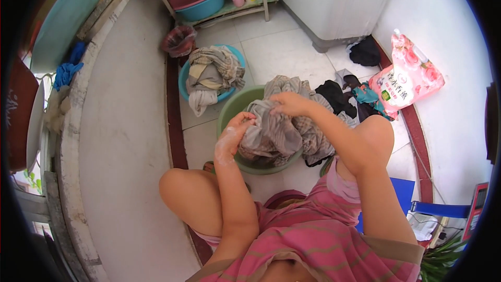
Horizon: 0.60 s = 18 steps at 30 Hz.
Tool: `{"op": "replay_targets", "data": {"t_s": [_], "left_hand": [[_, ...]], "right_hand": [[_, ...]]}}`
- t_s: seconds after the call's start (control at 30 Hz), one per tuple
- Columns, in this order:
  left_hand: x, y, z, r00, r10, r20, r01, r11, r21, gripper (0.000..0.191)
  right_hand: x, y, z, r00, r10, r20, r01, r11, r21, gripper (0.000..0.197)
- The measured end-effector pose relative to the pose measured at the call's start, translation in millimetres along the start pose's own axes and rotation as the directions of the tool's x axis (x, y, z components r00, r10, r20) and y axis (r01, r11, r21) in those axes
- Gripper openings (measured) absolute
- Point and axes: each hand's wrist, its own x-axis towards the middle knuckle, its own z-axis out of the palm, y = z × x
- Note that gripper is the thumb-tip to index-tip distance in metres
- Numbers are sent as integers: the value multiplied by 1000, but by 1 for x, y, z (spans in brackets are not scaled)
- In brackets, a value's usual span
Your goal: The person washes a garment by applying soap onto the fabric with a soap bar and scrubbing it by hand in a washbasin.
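Observation:
A green plastic basin (231, 119) stands on the floor between my feet. Bunched grey-beige checked fabric (274, 133) fills it and spills over the right rim onto the floor. My left hand (234, 132), with white suds on its wrist and back, pinches the cloth at the left side. From the right, my right hand (289, 104) grips a fold of the same cloth near its upper edge, its fingers slightly blurred. The basin's bottom is mostly hidden under the fabric.
Behind stands a blue basin (183, 86) heaped with checked cloth, beside a red bin (178, 41) lined with plastic. Dark clothes (337, 96) and a pink detergent bag (407, 74) lie at right. A shelf (231, 12) and a white appliance (332, 4) stand farther back; a low wall (125, 98) borders the left.

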Motion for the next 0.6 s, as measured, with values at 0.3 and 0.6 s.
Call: {"op": "replay_targets", "data": {"t_s": [0.3,0.6], "left_hand": [[8,-5,14,757,604,249,-633,583,509,65],[-19,19,20,767,584,-266,-641,679,-358,19]], "right_hand": [[-52,-82,-63,945,-260,-199,278,958,69,27],[-31,-3,-30,868,-317,-384,72,843,-533,24]]}}
